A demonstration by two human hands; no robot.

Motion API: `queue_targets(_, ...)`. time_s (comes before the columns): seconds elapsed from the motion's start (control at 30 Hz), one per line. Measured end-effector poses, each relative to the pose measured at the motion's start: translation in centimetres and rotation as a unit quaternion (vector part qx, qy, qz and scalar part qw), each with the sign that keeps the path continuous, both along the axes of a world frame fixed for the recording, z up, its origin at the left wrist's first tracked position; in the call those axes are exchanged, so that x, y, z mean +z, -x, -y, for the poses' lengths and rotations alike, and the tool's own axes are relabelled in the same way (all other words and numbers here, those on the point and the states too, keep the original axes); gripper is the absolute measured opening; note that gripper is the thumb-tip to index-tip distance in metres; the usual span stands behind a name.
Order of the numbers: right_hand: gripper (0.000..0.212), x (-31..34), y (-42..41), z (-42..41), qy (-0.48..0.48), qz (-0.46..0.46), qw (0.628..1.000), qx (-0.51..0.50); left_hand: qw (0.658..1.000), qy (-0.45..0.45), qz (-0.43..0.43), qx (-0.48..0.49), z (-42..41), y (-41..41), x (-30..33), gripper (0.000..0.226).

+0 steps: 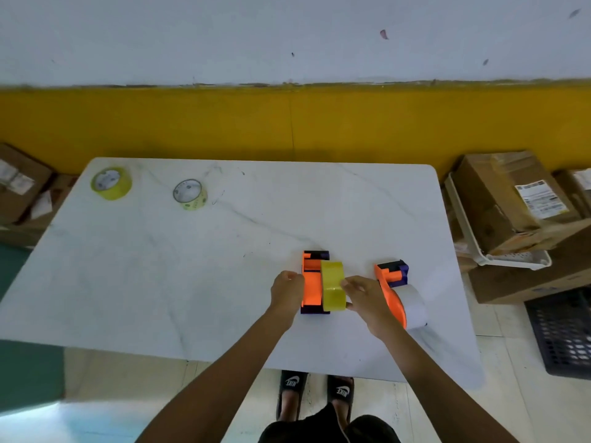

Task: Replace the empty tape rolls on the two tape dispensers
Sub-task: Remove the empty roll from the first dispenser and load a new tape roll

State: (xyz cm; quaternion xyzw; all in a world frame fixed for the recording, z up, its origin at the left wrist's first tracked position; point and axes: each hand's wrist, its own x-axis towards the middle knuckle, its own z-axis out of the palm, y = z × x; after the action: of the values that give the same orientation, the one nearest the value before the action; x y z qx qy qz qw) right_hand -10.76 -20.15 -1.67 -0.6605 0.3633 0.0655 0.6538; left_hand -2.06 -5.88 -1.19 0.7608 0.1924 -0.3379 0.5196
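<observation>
Two dispensers, four rolls, two hands, all on one white marble-look table (160,282) with grey veins and rounded corners.

Head view: left dispenser (311,282) is orange plastic with dark purple/black ends, blocky, lying near the table's front edge. A yellow roll (333,286) stands on edge against its right side, glossy and see-through-ish, wide band. Left hand (287,293) is curled in a loose fist touching the dispenser's left side, looks like it's steadying it, though I can't tell if the fingers really clamp anything. Right hand (367,298) has fingers pinched on the yellow roll, thumb low at its near edge.

Right dispenser (391,282) sits just beside the right hand, same orange body with a purple-black head, tilted a bit. It carries a white roll (414,306), matte and smooth, at its near end.

Two more rolls lie flat at the far left of the table, well apart from the dispensers: corner roll (111,183), yellow-green with a pale printed core, and thin roll (190,194), paler, with hardly any tape on its core, looks nearly used up.

Off the table: cardboard boxes (511,203) on the right, one in a white tray (511,260), and a dark crate (563,334) on the floor.
</observation>
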Motion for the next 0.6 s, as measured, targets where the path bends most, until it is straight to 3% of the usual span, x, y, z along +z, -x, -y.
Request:
queue_targets(0.13, 0.019, -0.5, 0.6, -0.3, 0.017, 0.006, 1.0, 0.016, 1.0, 0.016, -0.009, 0.007, 0.5, -1.0, 0.7, 0.011)
queue_targets(0.5, 0.02, -0.9, 1.2, -2.2, 0.049, 0.052, 0.996, 0.044, 0.997, 0.049, -0.052, 0.01, 0.6, -0.7, 0.9, 0.025)
queue_targets(0.6, 0.018, -1.7, 1.2, -3.3, 0.046, 0.046, 0.996, 0.058, 0.999, 0.027, -0.044, -0.009, 0.6, -0.3, 0.8, 0.013)
